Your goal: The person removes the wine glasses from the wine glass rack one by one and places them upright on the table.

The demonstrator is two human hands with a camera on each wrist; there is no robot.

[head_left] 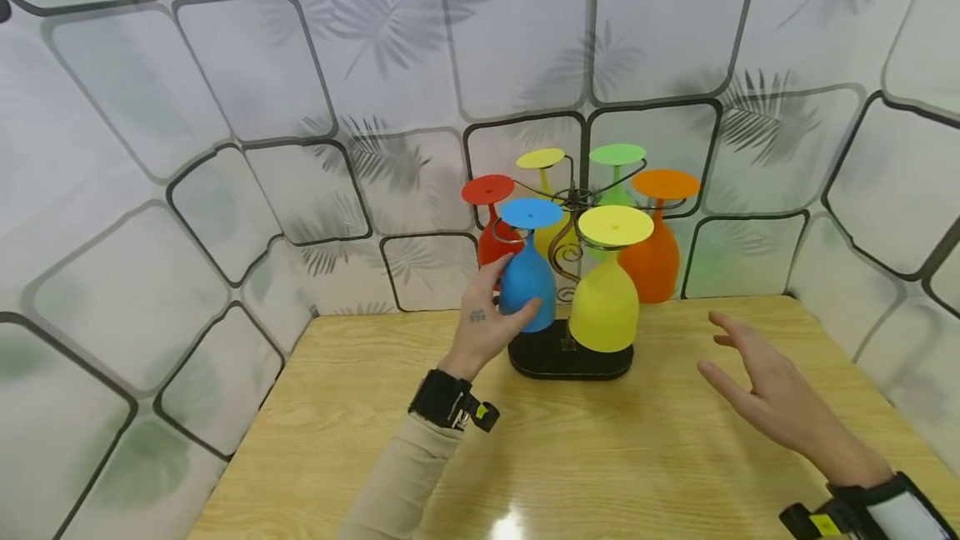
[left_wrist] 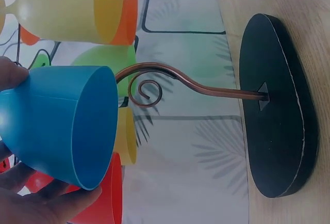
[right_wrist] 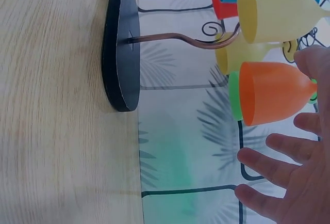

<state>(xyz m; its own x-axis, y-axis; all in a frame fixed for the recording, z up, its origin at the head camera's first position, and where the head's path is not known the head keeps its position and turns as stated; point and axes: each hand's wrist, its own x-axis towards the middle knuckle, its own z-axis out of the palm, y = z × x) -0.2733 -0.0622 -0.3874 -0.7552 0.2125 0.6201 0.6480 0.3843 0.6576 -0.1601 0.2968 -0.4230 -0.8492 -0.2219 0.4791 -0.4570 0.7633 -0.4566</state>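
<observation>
My left hand [head_left: 483,327] holds the bowl of a blue plastic goblet [head_left: 528,282], thumb on one side and fingers round the other. The goblet hangs upside down by its foot from a bronze wire rack [head_left: 576,198]. Around the rack hang a red goblet [head_left: 489,190], a front yellow goblet [head_left: 606,298], an orange goblet [head_left: 651,261], a green goblet [head_left: 617,155] and a rear yellow goblet [head_left: 540,158]. Right of the rack, my right hand [head_left: 765,394] hovers above the table with fingers spread, touching nothing.
The rack's black oval base [head_left: 570,369] stands on a wood-grain table [head_left: 360,390] near its back edge. Behind and on both sides, a patterned cloth wall [head_left: 390,65] with leaf prints encloses the table.
</observation>
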